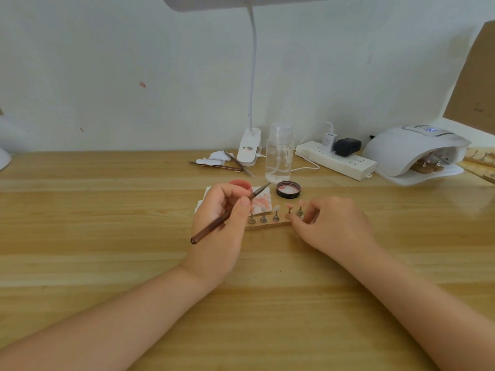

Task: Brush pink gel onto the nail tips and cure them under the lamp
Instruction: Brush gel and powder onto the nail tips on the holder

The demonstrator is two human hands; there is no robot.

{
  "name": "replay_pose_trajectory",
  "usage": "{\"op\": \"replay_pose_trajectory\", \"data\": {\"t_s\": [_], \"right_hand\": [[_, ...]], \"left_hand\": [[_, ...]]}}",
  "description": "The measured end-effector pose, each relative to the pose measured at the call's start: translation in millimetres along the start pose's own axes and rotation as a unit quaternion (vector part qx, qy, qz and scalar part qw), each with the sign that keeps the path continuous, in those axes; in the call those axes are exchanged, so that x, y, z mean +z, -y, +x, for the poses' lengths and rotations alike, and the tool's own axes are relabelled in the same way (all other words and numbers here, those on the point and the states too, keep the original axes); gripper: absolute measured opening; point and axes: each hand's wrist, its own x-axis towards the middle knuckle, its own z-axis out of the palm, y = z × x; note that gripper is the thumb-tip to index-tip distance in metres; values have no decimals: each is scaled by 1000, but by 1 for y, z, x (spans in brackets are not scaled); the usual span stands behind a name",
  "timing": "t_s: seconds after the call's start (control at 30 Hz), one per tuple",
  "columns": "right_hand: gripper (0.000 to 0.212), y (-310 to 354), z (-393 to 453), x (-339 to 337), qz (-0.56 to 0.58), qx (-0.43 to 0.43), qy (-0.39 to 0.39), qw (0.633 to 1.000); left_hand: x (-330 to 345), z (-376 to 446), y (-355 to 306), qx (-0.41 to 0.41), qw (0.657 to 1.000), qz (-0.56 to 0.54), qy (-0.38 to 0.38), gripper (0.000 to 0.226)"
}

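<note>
Wooden table (107, 236), white wall (134, 62) — marked

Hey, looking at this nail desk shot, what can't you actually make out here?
Head view only:
- Gel jar: mostly behind the left hand.
- Right end of the wooden strip: covered by the right hand.
- Brush bristles: too small to show any gel load.
- Strips inside the curing lamp: shadowed by its hood.
- Desk lamp head: cut by the top edge.

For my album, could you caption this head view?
Left hand holds a gel brush while right hand steadies the nail-tip stand.
</note>
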Motion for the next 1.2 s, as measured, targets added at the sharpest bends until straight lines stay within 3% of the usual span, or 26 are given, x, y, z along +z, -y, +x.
{"op": "replay_pose_trajectory", "data": {"t_s": [0.1,0.27,0.43,0.8,0.97,1.07,1.2], "right_hand": [[34,-14,8,-11,-32,28,39,998],[36,-28,15,-14,19,9,120,993],[33,-29,18,-10,-2,-41,145,989],[29,-47,24,-16,8,-44,157,987],[37,-52,25,-21,30,-34,180,983],[37,-52,23,-26,94,-16,141,985],[31,-42,14,-31,161,-27,6,987]], "left_hand": [[0,0,-1,-9,1000,-4,4,16],[1,0,-1,-16,1000,-7,4,9],[0,-1,-2,-17,1000,1,7,9],[1,0,-3,-22,1000,-8,3,23],[1,-1,-3,-29,1000,-9,-2,12],[0,-1,-4,-31,999,-10,-3,12],[0,-1,-3,-25,1000,-3,1,20]]}}
